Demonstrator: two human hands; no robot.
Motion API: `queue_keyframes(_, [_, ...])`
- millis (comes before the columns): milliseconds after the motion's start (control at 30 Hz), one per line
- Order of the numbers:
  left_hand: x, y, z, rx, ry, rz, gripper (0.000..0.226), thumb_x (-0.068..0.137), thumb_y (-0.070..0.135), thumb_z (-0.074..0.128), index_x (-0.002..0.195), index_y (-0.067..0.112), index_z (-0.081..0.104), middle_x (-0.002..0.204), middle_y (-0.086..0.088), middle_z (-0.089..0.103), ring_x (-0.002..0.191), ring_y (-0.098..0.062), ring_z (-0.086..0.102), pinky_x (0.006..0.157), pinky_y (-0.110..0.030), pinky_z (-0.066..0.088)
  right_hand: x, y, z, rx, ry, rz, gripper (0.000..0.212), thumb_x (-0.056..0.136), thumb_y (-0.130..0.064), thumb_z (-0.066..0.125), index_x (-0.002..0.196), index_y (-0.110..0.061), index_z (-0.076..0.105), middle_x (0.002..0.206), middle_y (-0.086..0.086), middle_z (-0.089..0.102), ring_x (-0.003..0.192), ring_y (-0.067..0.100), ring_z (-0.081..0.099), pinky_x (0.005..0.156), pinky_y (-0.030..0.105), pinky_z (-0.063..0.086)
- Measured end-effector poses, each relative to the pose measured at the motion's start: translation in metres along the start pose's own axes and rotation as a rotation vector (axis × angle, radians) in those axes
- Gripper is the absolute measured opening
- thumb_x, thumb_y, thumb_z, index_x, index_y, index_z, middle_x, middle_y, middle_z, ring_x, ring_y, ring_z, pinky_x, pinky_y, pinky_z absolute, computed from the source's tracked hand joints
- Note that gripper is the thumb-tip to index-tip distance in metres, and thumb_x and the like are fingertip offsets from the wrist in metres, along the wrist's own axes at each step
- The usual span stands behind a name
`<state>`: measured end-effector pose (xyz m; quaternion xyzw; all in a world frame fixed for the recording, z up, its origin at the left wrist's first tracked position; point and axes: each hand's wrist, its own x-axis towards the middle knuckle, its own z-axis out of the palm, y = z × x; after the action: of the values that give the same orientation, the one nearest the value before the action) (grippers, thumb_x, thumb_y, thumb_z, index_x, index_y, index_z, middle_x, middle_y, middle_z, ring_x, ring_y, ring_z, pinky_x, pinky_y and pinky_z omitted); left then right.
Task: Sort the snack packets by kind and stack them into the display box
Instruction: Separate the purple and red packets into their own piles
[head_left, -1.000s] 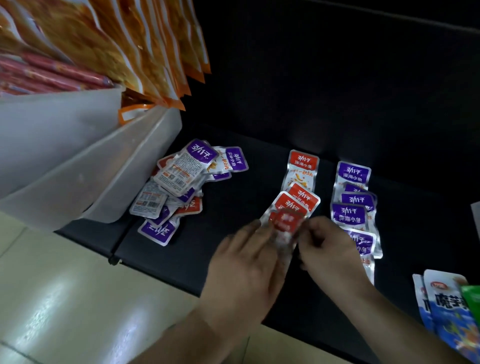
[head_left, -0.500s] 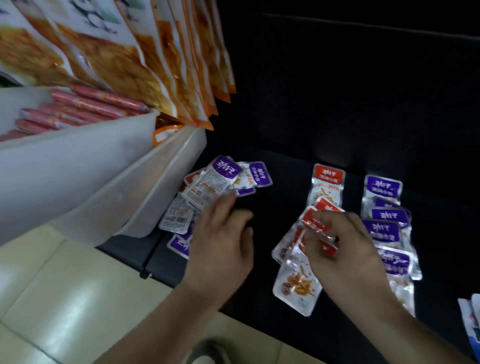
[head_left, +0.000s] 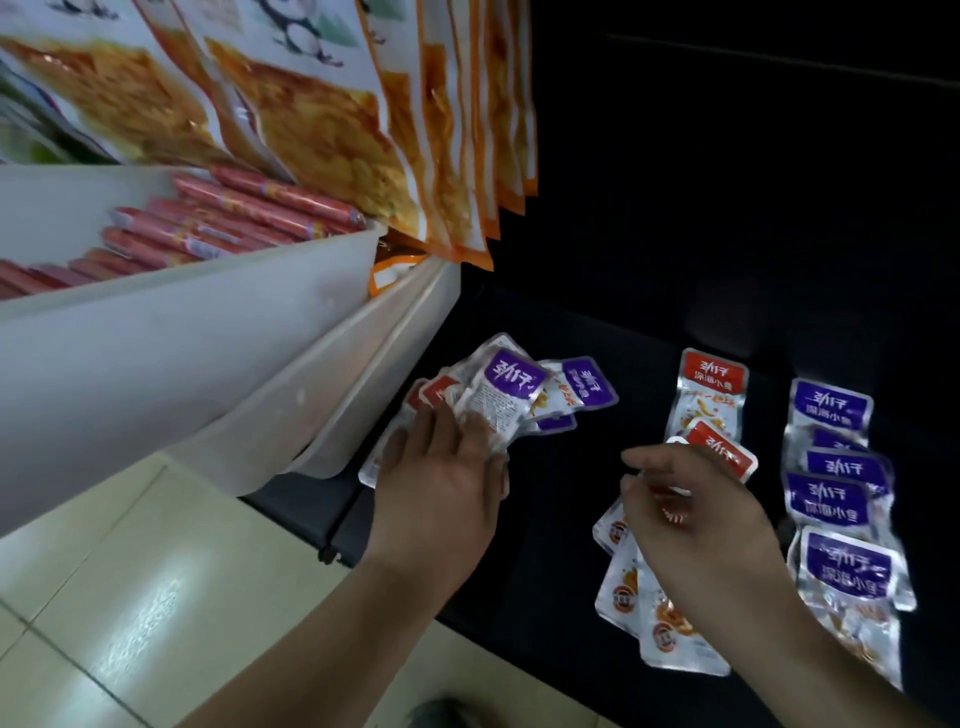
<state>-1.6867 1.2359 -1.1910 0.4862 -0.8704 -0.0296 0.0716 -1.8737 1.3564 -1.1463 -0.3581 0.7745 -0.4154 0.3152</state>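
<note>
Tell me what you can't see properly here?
Head view only.
Mixed pile: left hand covers its near part.
Red packets: right hand hides the middle ones.
Sausages: cut off by the left edge.
Purple packets: nearest ones blurred, dim.

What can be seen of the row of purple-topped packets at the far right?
The row of purple-topped packets is at least five shiny silver foil sachets, each with a purple header band with white characters. They lie flat on the dark surface, overlapped like shingles, running from far to near, headers at the far end. Neither hand touches the row; the right hand, just left of it, pinches a red-topped packet.
</note>
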Motion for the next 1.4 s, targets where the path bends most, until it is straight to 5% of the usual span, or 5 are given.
queue_keyframes(300, [0.014,-0.007,-0.056,-0.009,0.151,-0.020,0.034,0.068,0.017,0.081,0.099,0.008,0.073,0.052,-0.006,0.064,0.033,-0.027,0.056,0.042,-0.015,0.025,-0.001,-0.005,-0.008,0.033,-0.029,0.026,0.019,0.094,-0.023,0.070,0.097,-0.041,0.071,0.101,-0.021,0.071,0.096,-0.013,0.063,0.075,0.010,0.045])
queue_keyframes(567, [-0.021,0.057,-0.060,-0.974,0.021,-0.350,0.034,0.108,0.038,0.042,0.093,0.022,0.068,0.077,0.000,0.073,0.070,-0.019,0.070,0.065,-0.050,0.058,0.010,-0.027,-0.020,0.500,-0.147,0.289,0.030,0.092,-0.038,0.071,0.120,-0.027,0.071,0.110,-0.004,0.078,0.098,0.014,0.077,0.092,0.038,0.058])
queue_keyframes(800, [-0.036,0.091,-0.065,-1.408,-0.210,-0.511,0.025,0.105,0.016,0.056,0.094,0.024,0.078,0.087,0.001,0.080,0.074,-0.008,0.074,0.064,-0.019,0.057,0.013,-0.028,-0.025,0.686,-0.097,0.365,0.022,0.091,-0.015,0.075,0.113,-0.017,0.073,0.104,0.008,0.079,0.094,0.030,0.078,0.083,0.052,0.062])
queue_keyframes(1000, [-0.029,0.089,-0.063,-1.549,-0.268,-0.644,0.014,0.090,0.008,0.074,0.092,0.020,0.078,0.093,-0.007,0.081,0.082,-0.022,0.075,0.067,-0.034,0.057,0.009,-0.017,-0.041,0.639,-0.099,0.333,0.024,0.093,-0.005,0.070,0.113,-0.019,0.071,0.099,0.007,0.080,0.089,0.024,0.079,0.060,0.028,0.061])
queue_keyframes(1400, [-0.018,0.121,-0.072,-1.587,-0.313,-0.580,0.012,0.095,0.010,0.069,0.098,0.013,0.080,0.097,-0.009,0.081,0.091,-0.027,0.079,0.084,-0.047,0.061,-0.030,0.015,-0.124,0.462,0.190,0.335,0.021,0.090,-0.008,0.075,0.108,-0.018,0.070,0.095,0.006,0.080,0.083,0.029,0.079,0.074,0.051,0.062])
